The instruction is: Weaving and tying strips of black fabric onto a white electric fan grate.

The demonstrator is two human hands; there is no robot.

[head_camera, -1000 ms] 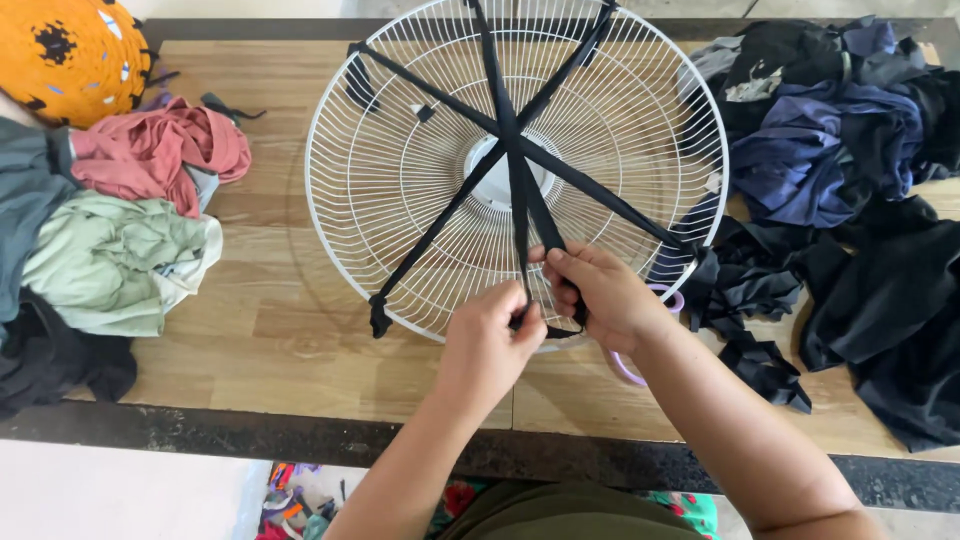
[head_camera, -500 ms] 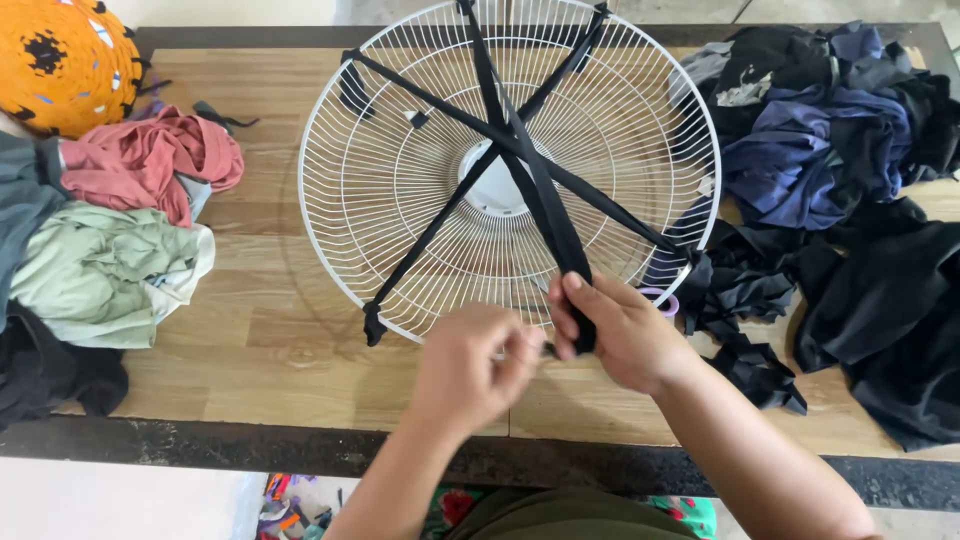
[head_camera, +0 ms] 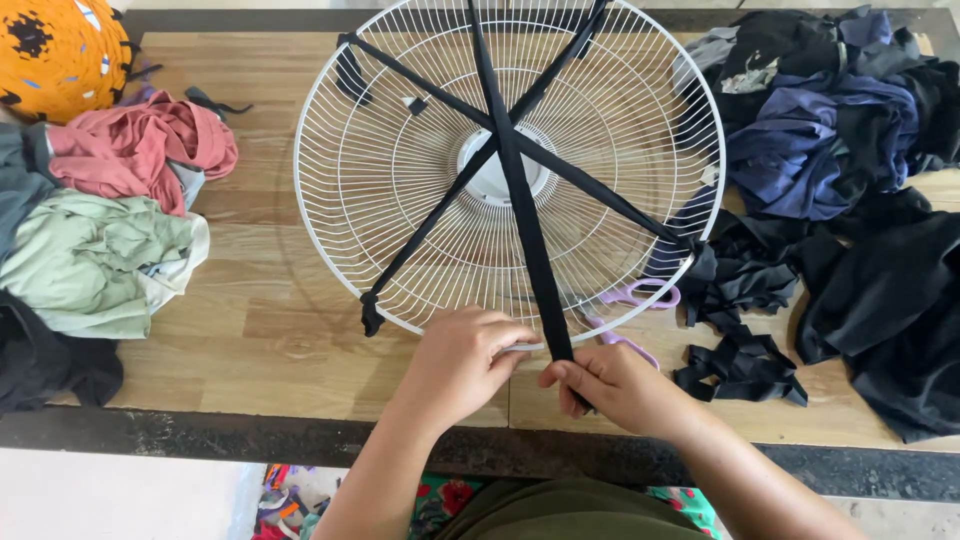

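at the near rim of the grille (head_camera: 400, 200) on the surface (head_camera: 270, 350), my left hand (head_camera: 462, 362) pinches the wire edge and my right hand (head_camera: 612, 385) has its fingers closed on the end of a black strip (head_camera: 520, 210). three strips already cross at the hub, their other ends looking fastened at the rim. this end seems yet untied, and most of the grille is bare. scissors (head_camera: 630, 310) lie just beside, cloth heaps (head_camera: 850, 150) near.

Orange patterned ball (head_camera: 45, 45) far left; pink cloth (head_camera: 135, 145); purple scissors (head_camera: 630, 300); dark clothes pile (head_camera: 850, 150).
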